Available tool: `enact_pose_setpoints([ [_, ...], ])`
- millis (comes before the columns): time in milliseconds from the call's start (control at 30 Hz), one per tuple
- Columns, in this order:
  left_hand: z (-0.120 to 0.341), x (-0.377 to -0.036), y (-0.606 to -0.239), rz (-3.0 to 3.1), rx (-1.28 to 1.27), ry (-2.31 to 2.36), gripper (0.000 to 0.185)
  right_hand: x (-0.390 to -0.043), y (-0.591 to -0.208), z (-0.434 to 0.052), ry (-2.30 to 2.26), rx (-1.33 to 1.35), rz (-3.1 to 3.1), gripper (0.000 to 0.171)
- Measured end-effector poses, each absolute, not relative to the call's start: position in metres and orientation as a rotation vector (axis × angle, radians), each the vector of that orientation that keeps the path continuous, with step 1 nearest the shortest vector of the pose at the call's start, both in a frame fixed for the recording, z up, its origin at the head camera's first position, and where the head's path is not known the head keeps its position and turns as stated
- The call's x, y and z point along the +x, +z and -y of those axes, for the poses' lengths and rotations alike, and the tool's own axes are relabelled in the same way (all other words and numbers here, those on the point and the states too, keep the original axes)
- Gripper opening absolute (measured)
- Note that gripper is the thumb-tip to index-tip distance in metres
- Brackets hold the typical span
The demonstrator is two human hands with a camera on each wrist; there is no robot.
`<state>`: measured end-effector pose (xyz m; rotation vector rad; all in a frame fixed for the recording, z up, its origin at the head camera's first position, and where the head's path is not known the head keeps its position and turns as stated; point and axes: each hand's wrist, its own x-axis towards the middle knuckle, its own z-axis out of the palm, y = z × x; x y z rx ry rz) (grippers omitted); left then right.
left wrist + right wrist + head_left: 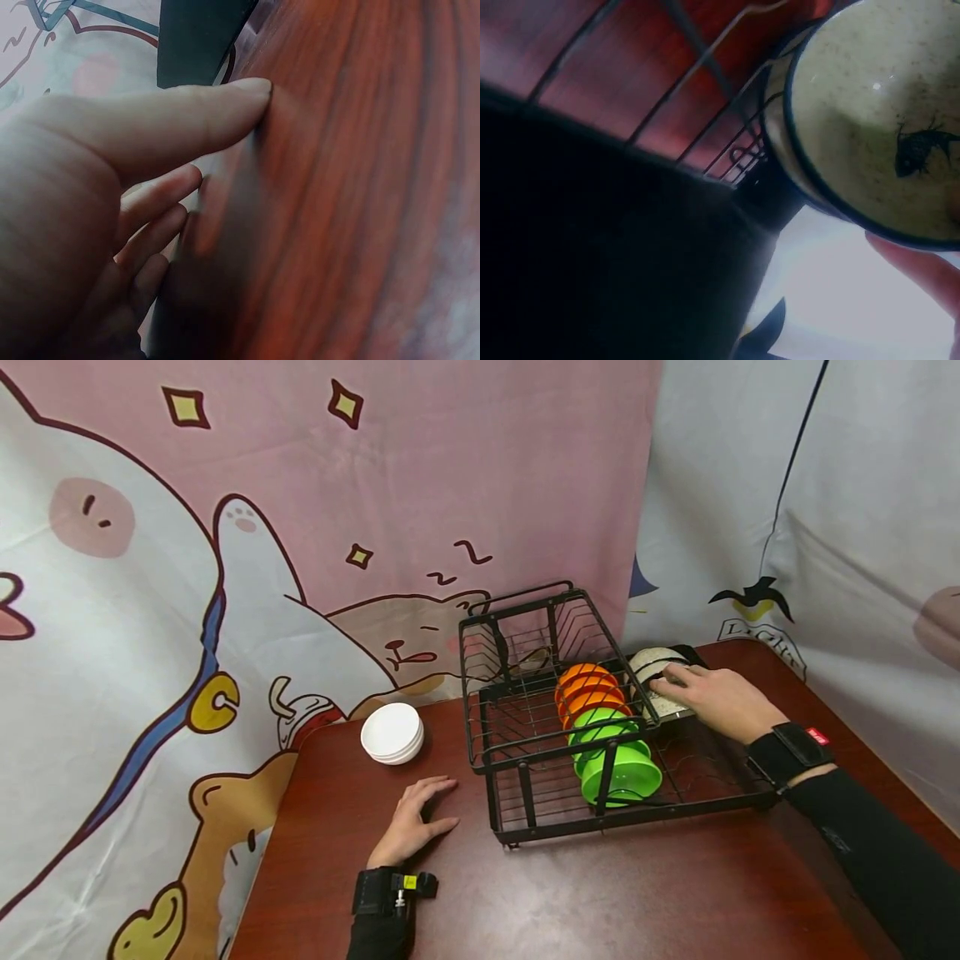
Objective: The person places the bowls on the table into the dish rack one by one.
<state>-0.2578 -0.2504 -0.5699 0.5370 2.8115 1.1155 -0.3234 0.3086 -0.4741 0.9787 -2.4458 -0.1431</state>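
Observation:
My right hand (720, 697) pinches the rim of a cream speckled bowl (847, 90) at the right part of the black dish rack (528, 835). This bowl has a dark blue rim and a fish drawn inside; a second similar rim shows just behind it. Left of it, orange bowls (581, 677) and green bowls (626, 775) stand on edge in a row in the rack. My left hand (408, 822) rests on the table in front of the rack's left side, fingers loosely extended, holding nothing. In the left wrist view, its thumb (202, 120) lies close to the wood.
A short stack of white bowls (392, 732) sits on the reddish-brown table (637, 877), left of the rack. The rack's raised upper tier (517, 602) stands over its left part. Cartoon-printed cloth (510, 468) hangs behind the table.

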Motion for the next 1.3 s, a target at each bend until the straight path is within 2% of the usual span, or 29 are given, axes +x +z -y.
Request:
enact_pose_setpoints([
  [367, 0.251, -0.258, -0.569, -2.806, 0.538, 1.093, 0.062, -0.329, -0.484, -0.311, -0.163, 0.966, 2.569, 0.064],
  [667, 0.252, -0.262, -0.57, -2.823, 0.555, 1.092, 0.062, -0.331, -0.475, -0.308, 0.035, 0.919, 2.45, 0.037],
  [900, 0.252, -0.261, -0.57, -2.832, 0.573, 1.1, 0.062, -0.33, -0.472, -0.31, 0.093, 0.894, 2.395, 0.048],
  [1300, 0.251, -0.258, -0.57, -2.822, 0.559, 1.102, 0.062, -0.332, -0.473, -0.309, 0.173, 0.747, 2.395, 0.038],
])
